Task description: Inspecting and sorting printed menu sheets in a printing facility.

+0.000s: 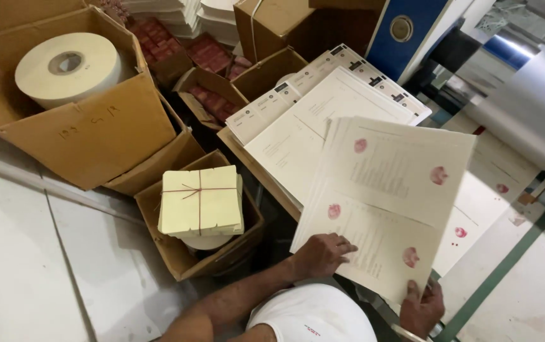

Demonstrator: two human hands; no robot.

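Head view: my left hand (320, 253) and right hand (422, 307) both grasp a sheaf of printed cream sheets (390, 196) by its near edge, fingers over the top sheet, thumbs hidden beneath. The sheaf is lifted and tilted, covering part of the stack of printed sheets (304, 136) on the wooden board (253, 166) behind it. My right wrist is cut off at the frame's bottom. Left of the board, a small cardboard box (187, 253) carries a string-tied paper bundle (200, 200); beyond, a large cardboard box (89, 126) holds a paper roll (68, 67). Bare floor (25, 266) lies open at left. A grey machine roller (532, 114) crowds the right edge.
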